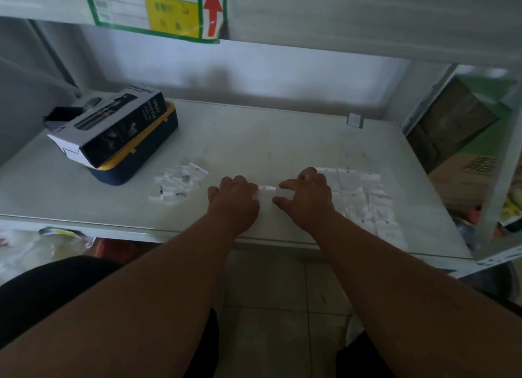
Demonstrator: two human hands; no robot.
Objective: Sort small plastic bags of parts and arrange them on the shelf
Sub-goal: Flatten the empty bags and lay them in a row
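On the white shelf (282,140), a small clear plastic bag (266,197) lies between my two hands. My left hand (234,199) has its fingers curled on the bag's left edge. My right hand (306,197) touches the bag's right edge with thumb and forefinger, the other fingers spread. A loose heap of small bags (179,181) lies left of my left hand. To the right, laid-out bags (364,199) form flat rows, partly hidden under my right hand and forearm.
A dark printed carton (113,126) rests on a blue and yellow box (141,151) at the shelf's left. A small white tag (355,120) stands at the back right. Cardboard boxes (463,140) sit beyond the right upright. An upper shelf with a green-bordered label (158,10) hangs overhead.
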